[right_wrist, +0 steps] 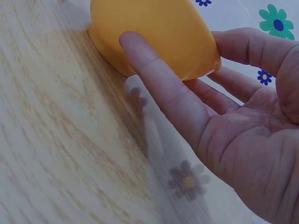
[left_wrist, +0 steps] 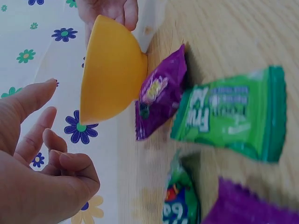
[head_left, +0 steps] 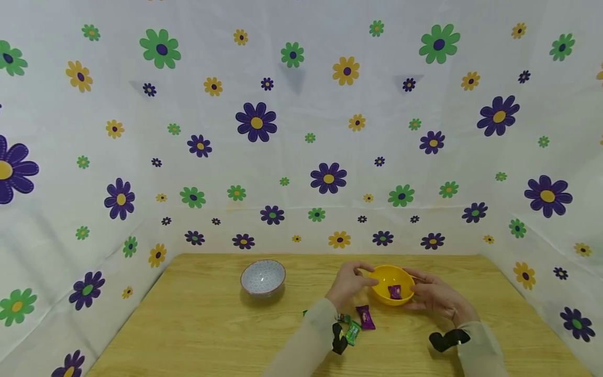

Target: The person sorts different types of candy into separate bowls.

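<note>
A yellow bowl point(head_left: 390, 301) stands on the right half of the table with one purple-wrapped candy point(head_left: 394, 291) inside. My right hand point(head_left: 438, 297) grips its right side, with fingers spread around the outer wall point(right_wrist: 154, 28). At the left rim is my left hand point(head_left: 349, 285); in the left wrist view a gap shows between its loosely bent fingers point(left_wrist: 39, 95) and the bowl. Just in front of the bowl lie a purple-wrapped candy point(head_left: 365, 317) and a green-wrapped candy point(head_left: 353, 332). Another green-wrapped candy point(left_wrist: 180, 198) is partly hidden by the left arm in the head view.
A grey-white patterned bowl point(head_left: 263, 277) with a reddish rim stands left of the hands on the wooden table point(head_left: 198, 319). A white flower-printed cloth point(head_left: 292, 157) encloses the back and sides. A second purple wrapper point(left_wrist: 252, 205) shows at the left wrist view's bottom edge.
</note>
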Tool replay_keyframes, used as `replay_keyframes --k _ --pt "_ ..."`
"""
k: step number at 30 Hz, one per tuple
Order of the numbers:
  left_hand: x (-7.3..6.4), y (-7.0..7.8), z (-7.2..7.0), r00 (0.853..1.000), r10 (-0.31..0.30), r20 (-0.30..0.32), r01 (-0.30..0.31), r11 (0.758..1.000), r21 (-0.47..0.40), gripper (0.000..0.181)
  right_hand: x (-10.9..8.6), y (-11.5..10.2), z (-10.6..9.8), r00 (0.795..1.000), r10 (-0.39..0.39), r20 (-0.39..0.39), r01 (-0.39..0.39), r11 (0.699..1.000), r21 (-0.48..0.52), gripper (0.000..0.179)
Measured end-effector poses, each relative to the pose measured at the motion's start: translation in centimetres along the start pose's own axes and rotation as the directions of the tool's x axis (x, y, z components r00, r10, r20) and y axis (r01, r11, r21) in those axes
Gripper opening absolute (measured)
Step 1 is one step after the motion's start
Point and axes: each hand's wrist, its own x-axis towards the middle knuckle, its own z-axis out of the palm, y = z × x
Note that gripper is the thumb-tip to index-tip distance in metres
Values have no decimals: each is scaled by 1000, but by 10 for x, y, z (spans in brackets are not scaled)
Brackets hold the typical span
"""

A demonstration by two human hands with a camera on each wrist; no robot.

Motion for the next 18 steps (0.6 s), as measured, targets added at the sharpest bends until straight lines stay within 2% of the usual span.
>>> replay_keyframes --k 4,9,14,18 --pt "1 -4 -8 1000 17 22 -17 1000 -1 24 1 1 0 1000 3 -11 -3 1000 -3 67" --pt "1 -10 -21 996 46 80 -47 999 19 21 1 1 -1 1000 3 -21 -3 1000 -2 68" --pt "4 -17 -33 982 74 176 -85 995 54 24 2 1 -3 1000 0 -25 0 1000 -6 67" --pt "5 -21 -39 967 40 251 -73 990 123 27 1 0 -2 1000 -3 -23 3 1000 -6 67"
